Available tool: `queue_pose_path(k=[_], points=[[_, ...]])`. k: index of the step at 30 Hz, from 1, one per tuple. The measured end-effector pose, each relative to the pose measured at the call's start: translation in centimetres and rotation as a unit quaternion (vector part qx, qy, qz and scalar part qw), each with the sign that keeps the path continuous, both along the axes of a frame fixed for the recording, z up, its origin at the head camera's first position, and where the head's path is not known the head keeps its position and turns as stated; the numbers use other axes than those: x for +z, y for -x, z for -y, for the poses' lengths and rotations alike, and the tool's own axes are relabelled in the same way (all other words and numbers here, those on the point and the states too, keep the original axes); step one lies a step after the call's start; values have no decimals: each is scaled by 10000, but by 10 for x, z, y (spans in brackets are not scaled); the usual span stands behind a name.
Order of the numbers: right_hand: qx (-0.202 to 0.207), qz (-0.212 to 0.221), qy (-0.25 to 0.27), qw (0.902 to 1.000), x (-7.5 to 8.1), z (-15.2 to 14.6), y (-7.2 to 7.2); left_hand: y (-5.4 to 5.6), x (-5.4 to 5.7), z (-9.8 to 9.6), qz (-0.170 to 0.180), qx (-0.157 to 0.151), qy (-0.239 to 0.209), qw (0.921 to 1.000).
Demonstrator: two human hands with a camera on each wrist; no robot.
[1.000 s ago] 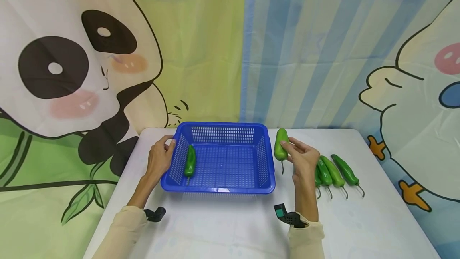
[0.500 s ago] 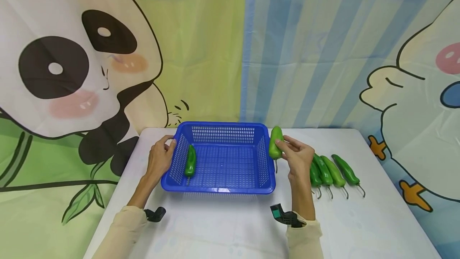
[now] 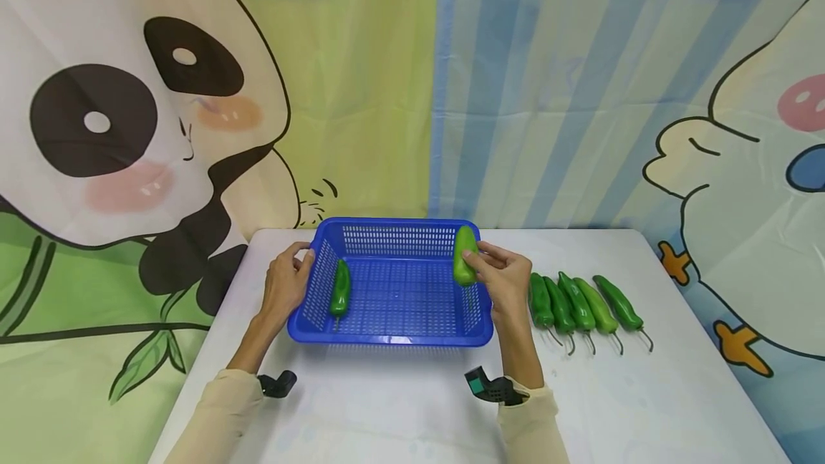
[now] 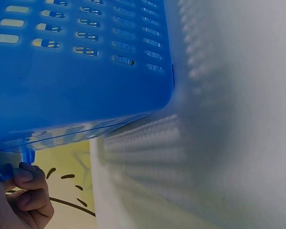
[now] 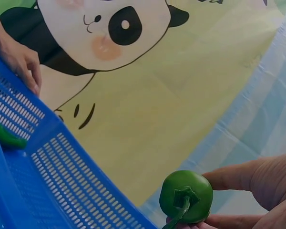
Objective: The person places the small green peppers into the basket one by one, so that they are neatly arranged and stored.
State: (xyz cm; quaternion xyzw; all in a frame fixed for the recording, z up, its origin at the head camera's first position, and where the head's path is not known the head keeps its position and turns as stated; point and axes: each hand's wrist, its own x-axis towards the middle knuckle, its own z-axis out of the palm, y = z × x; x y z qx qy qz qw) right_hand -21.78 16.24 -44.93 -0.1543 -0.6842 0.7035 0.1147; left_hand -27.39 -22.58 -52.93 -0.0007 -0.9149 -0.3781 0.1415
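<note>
Between the two hands stands a blue basket (image 3: 390, 340) on a white table (image 3: 387, 407). The left hand (image 3: 286, 285) grips its near side, at the rim, and the left wrist view shows fingers curled at the handle there. Well apart from it, the right hand (image 3: 508, 280) pinches a light green pepper (image 3: 464, 253) between thumb and fingers. In the head view this pepper overlaps the basket wall nearest that hand; in the right wrist view its stem end faces the camera, and it sits close to the rim, though I cannot tell how high above the basket it is.

Judging by how things lie, the work is at an early stage. One dark green pepper (image 3: 340, 288) is already inside the basket, along the wall by the left hand. The pinched pepper makes a second, not yet set down. To the right of the right hand, a row of five peppers (image 3: 579, 301) lies on the table outside the basket, stems toward the person, the farthest slightly apart from its neighbours.
</note>
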Motion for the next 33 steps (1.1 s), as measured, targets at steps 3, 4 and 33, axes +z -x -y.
queue_pose_path(k=[3,4,33], points=[[56,-78,-17,10000,-2,4,2,0,0,0,-3,3,16,10000],[73,-97,-22,9999,-2,5,2,0,0,0,-5,4,18,10000],[346,128,9,9993,-13,50,7,-3,4,-3,75,54,3,10000]])
